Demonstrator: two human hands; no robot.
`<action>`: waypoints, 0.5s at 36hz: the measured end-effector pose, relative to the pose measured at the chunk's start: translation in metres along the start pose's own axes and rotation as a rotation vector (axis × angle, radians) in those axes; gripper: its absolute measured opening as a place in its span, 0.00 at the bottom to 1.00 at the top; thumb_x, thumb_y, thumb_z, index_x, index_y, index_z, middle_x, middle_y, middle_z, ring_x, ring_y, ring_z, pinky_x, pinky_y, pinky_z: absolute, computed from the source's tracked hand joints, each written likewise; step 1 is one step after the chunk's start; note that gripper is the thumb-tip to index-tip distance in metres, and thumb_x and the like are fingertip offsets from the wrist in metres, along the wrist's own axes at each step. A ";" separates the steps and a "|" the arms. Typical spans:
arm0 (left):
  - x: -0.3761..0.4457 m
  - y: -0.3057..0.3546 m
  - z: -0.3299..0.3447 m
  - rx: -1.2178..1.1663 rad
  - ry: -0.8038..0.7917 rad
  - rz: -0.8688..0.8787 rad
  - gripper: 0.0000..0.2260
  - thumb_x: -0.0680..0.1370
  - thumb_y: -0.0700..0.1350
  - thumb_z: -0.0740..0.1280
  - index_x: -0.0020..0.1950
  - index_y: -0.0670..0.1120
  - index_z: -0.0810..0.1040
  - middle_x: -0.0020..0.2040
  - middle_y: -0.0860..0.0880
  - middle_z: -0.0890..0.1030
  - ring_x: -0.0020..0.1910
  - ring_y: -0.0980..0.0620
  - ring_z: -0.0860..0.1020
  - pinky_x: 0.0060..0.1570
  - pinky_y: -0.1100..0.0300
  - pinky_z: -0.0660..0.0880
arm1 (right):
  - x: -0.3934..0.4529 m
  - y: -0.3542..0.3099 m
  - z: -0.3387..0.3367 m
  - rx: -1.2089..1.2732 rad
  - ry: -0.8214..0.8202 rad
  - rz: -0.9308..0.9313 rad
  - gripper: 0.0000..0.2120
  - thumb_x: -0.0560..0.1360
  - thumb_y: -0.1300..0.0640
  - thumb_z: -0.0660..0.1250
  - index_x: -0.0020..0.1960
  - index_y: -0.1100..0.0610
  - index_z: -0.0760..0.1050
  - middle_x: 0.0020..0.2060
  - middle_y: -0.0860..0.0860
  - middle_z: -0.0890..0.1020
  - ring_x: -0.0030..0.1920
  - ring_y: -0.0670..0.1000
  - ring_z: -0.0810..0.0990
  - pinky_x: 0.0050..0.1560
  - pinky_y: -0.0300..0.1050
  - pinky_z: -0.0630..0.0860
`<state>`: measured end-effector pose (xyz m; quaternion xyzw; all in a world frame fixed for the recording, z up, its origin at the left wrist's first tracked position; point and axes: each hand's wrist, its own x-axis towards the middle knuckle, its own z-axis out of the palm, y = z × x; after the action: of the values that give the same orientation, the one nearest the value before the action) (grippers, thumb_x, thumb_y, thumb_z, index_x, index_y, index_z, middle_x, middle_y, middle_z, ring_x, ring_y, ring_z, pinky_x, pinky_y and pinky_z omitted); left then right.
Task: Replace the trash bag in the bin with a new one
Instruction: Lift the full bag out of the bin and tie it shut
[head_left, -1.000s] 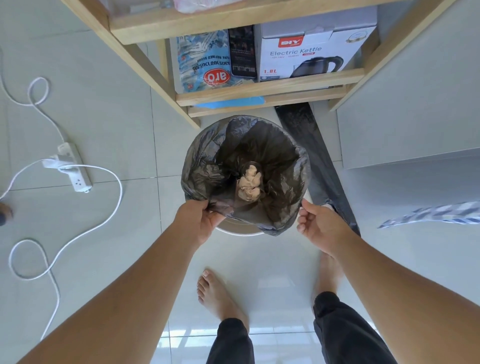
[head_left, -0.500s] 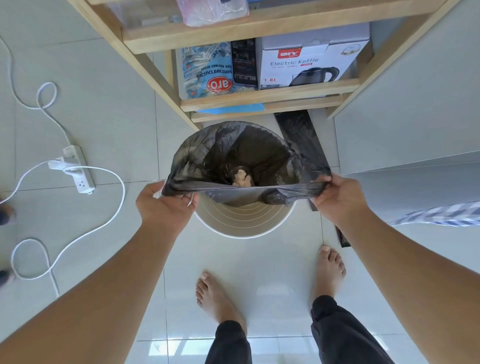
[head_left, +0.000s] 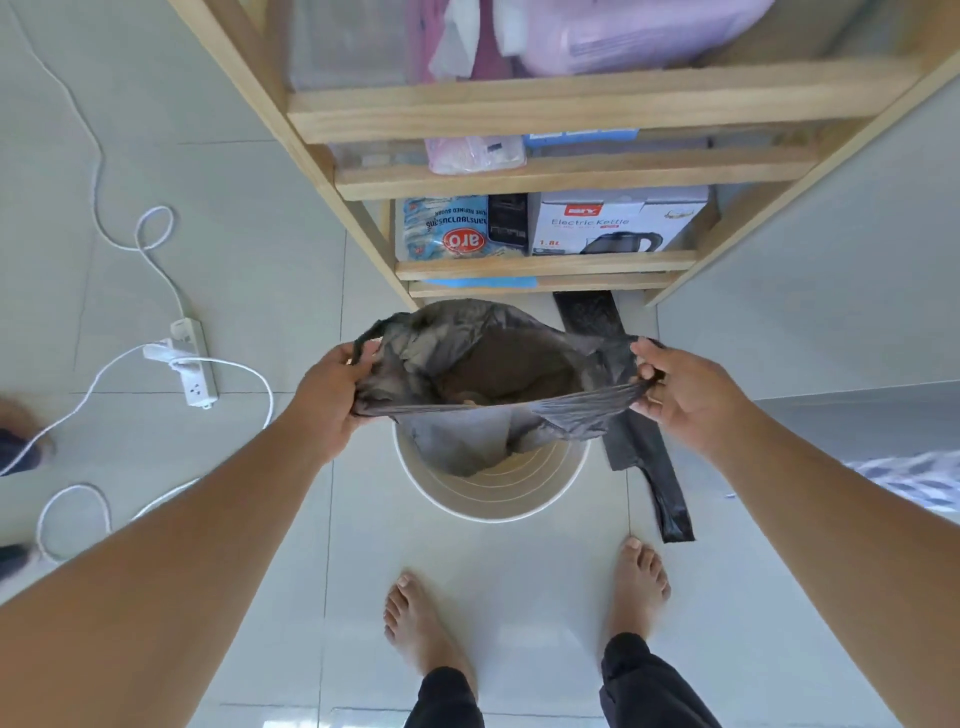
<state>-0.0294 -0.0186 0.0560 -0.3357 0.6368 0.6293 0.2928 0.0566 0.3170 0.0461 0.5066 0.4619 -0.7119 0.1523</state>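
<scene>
Two bare hands lift a used black trash bag (head_left: 467, 374) out of a pale round bin (head_left: 493, 499) standing on the tiled floor (head_left: 249, 291) just in front of a wooden shelf unit (head_left: 545, 265). The left hand (head_left: 332, 400) grips the bag's left rim, fingers curled round a bunch of plastic; the right hand (head_left: 680, 395) pinches the right rim between thumb and fingers, pulling the near edge taut between the two. The bag's mouth runs left to right between the hands, open toward the camera, while its body hangs down, its lower part still inside the bin, toward the far side. A small pale lump of rubbish is just visible at the bottom of the bag.

Both hands sit level on either side of the bin's mouth, neither clearly nearer, so the lift appears to turn on a straight upward pull to clear the rim. A second, folded black bag (head_left: 623, 415), probably the replacement, lies flat on the floor just to the right of the bin, its long axis running from the foot of the shelf unit toward the person's right foot (head_left: 639, 587); the right hand is the nearer to it. A white power strip (head_left: 195, 364) and cable lie well apart, toward the floor's left edge.
</scene>
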 end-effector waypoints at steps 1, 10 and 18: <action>-0.002 0.005 0.000 0.012 0.010 0.011 0.09 0.82 0.39 0.61 0.48 0.50 0.77 0.46 0.49 0.83 0.41 0.51 0.82 0.37 0.56 0.78 | -0.004 -0.006 0.002 -0.009 -0.011 -0.009 0.05 0.78 0.56 0.68 0.51 0.58 0.75 0.30 0.50 0.71 0.33 0.49 0.73 0.34 0.44 0.78; -0.021 0.033 -0.005 0.111 0.048 0.045 0.18 0.75 0.29 0.59 0.35 0.51 0.68 0.42 0.50 0.82 0.48 0.48 0.81 0.52 0.49 0.77 | -0.032 -0.044 0.015 -0.059 0.000 -0.011 0.10 0.79 0.53 0.66 0.52 0.60 0.79 0.29 0.49 0.65 0.31 0.48 0.67 0.39 0.47 0.77; -0.040 0.033 -0.039 0.223 0.104 0.059 0.08 0.70 0.51 0.72 0.41 0.47 0.80 0.41 0.47 0.79 0.48 0.49 0.76 0.54 0.48 0.71 | -0.046 -0.029 -0.011 -0.295 0.043 0.179 0.06 0.79 0.61 0.65 0.52 0.64 0.77 0.30 0.51 0.66 0.35 0.51 0.75 0.38 0.50 0.81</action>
<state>-0.0292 -0.0559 0.1091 -0.3144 0.7268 0.5446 0.2764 0.0631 0.3293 0.1000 0.5328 0.5177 -0.6089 0.2780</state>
